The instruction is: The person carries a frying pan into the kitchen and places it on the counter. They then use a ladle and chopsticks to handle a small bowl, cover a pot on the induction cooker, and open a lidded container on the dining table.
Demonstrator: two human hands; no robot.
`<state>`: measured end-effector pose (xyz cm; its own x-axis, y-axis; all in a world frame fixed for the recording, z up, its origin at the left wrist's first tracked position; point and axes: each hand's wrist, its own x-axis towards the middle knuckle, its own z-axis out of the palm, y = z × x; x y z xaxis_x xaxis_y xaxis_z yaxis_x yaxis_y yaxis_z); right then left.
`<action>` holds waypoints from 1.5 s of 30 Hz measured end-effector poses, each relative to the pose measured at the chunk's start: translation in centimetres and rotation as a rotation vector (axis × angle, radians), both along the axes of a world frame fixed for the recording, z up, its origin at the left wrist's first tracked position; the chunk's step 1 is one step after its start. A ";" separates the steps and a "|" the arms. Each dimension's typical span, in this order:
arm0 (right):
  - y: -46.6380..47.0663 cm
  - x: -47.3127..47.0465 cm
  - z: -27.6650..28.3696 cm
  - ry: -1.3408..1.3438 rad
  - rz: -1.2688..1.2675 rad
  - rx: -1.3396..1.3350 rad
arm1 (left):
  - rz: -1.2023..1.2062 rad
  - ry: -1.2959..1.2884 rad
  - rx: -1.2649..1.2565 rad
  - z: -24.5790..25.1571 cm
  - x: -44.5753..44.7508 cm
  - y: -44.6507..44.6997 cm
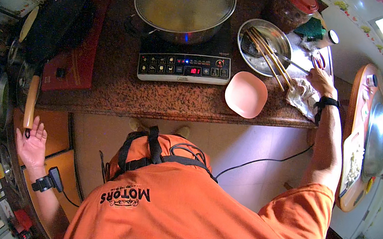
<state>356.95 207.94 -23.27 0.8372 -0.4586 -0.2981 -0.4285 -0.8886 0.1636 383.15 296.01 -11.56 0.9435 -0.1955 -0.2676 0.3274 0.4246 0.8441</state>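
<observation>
On the right of the counter my right hand [320,81] is closed on the handle end of a metal utensil [296,65], whose other end lies in a steel bowl [242,44]. Several wooden chopsticks [270,58] rest across that bowl, their ends near a crumpled white cloth [302,97] beside my hand. A pink square dish [246,95] sits just below. My left hand [33,146] is at the lower left, palm up with fingers apart, close under the wooden handle [31,102] of a dark pan [56,21]; it holds nothing.
A glass-lidded pot [185,0] stands on a lit induction cooker [185,68]. Behind the bowl is a red-lidded jar [293,7]. A side table [359,90] at right carries a large metal lid [378,139] and a board of chopped food [352,158]. A black cable [264,163] hangs below the counter.
</observation>
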 end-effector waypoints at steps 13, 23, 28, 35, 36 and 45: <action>1.7 -3.3 2.9 -0.213 -0.165 0.001 | -0.103 -0.021 -0.108 -1.1 0.8 0.2; 7.7 -3.2 8.6 -0.271 -0.082 -0.360 | -0.095 0.002 -0.149 -1.8 1.5 0.6; 8.5 -4.0 8.5 -0.395 -0.078 -0.421 | -0.133 -0.027 -0.143 -1.8 1.7 0.3; 10.8 -4.8 8.5 -0.497 -0.012 -0.585 | 0.082 0.004 -0.045 -1.5 1.4 -0.7; 11.2 -4.9 8.4 -0.522 0.027 -0.599 | 0.067 -0.004 -0.027 -1.3 1.4 -0.8; 11.5 -6.8 6.2 -0.419 -0.131 -0.531 | 0.127 0.001 0.060 -0.7 2.1 -1.4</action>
